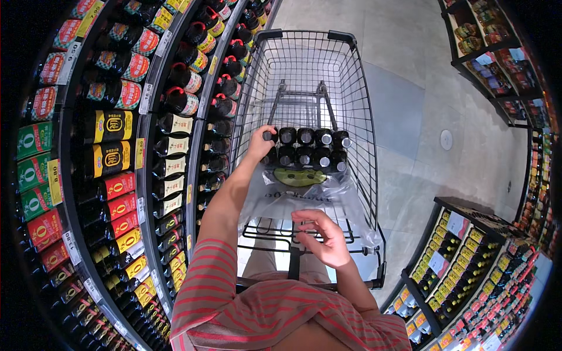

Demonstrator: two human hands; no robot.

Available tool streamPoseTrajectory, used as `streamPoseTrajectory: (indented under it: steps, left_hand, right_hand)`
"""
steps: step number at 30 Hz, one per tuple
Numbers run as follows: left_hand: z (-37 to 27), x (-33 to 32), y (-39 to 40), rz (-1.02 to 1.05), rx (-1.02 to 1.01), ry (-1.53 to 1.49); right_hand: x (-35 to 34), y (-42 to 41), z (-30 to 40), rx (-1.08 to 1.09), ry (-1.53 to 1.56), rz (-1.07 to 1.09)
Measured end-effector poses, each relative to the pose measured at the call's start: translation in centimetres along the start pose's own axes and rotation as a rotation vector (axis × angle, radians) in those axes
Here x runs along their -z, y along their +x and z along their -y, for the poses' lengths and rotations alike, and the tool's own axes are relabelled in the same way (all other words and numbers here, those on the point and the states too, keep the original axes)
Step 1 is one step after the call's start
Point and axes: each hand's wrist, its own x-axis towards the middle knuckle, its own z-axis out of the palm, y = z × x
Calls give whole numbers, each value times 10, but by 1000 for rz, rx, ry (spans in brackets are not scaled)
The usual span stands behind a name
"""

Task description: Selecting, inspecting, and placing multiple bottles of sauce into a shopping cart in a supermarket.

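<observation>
A black wire shopping cart point(369, 131) stands right before me. Two rows of dark bottles with black caps point(305, 136) stand upright across its near part. My left hand point(263, 141) has its fingers around the cap of the leftmost bottle in the far row. Against the near row lies a clear plastic bag point(285, 199) with a green printed shape and some writing. My right hand point(322, 239) is raised above the near end of the cart, fingers curled and apart, with nothing in it.
Shelves of sauce bottles point(115, 126) with price tags run close along the left side of the cart. A low display shelf of yellow-labelled bottles point(461, 263) stands at the lower right. More stocked shelves point(496, 48) line the far right, beyond the grey tiled floor point(395, 101).
</observation>
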Motion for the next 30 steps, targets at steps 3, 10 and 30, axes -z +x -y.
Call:
streamPoseTrajectory:
  steps: [3, 10, 30]
  left_hand:
    - [4, 4, 2, -18, 51, 10]
    - [-10, 4, -1, -74, 113, -23]
    - [-178, 122, -260, -114, -343, 188]
  right_hand:
    - [-3, 2, 2, 11, -8, 1]
    - [-7, 6, 3, 7, -69, 29]
    - [-11, 19, -4, 72, -262, 8]
